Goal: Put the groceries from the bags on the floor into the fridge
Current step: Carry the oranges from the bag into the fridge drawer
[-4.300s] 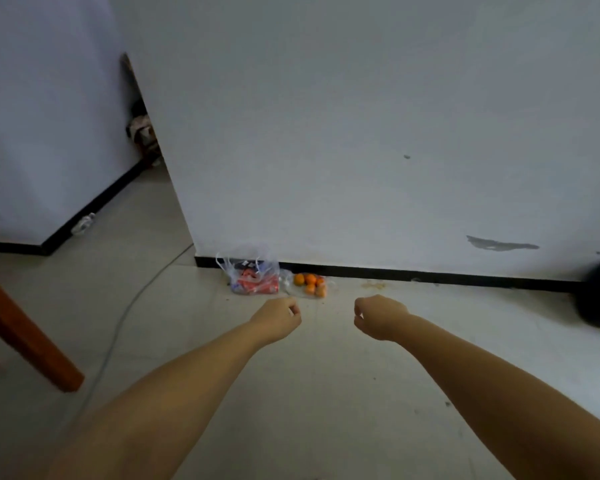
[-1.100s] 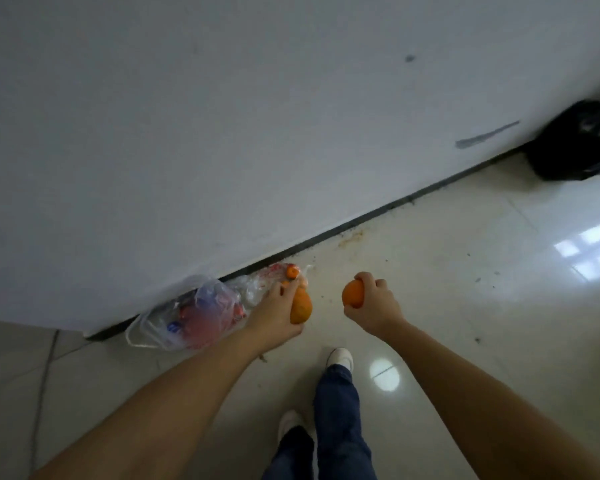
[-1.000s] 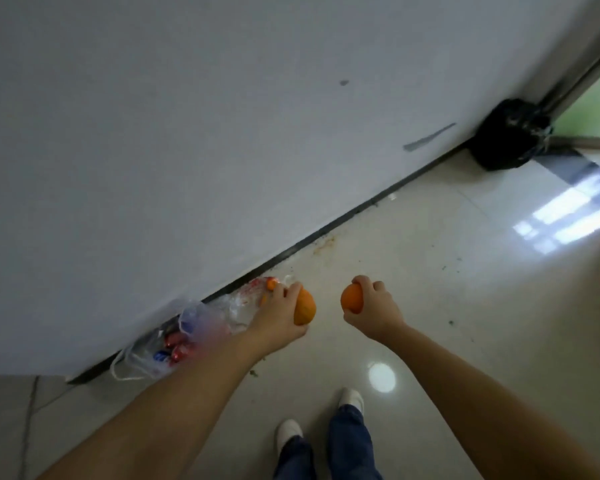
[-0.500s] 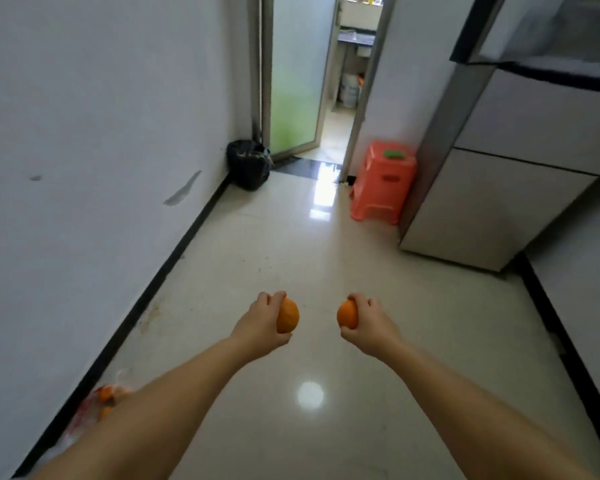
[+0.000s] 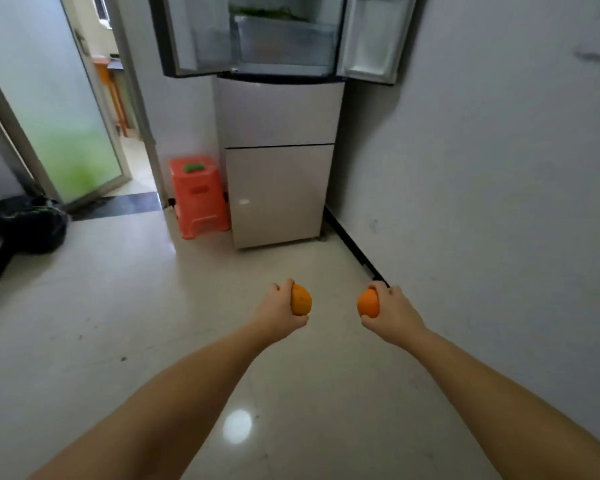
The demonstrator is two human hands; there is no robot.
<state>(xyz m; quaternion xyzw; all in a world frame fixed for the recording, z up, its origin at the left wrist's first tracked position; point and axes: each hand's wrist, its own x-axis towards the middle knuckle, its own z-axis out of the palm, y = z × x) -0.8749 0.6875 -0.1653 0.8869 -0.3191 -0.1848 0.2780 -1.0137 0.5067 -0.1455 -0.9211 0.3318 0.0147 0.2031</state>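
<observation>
My left hand (image 5: 278, 311) grips an orange (image 5: 301, 299), and my right hand (image 5: 392, 311) grips a second orange (image 5: 368, 303). Both arms reach forward over the pale tiled floor. Straight ahead stands a silver fridge (image 5: 278, 168) with both upper doors swung open. Inside it I see a clear drawer (image 5: 284, 39) and something green on the shelf above. The two lower drawers are closed. The grocery bags are out of view.
An orange plastic stool (image 5: 200, 195) stands against the fridge's left side. A black bag (image 5: 26, 223) lies on the floor at the far left by a frosted glass door (image 5: 63, 126). A white wall (image 5: 499, 168) runs along the right.
I picked an orange out of the bag with each hand, then turned away from the wall. The view has swung to face the open fridge, which is now nearer.
</observation>
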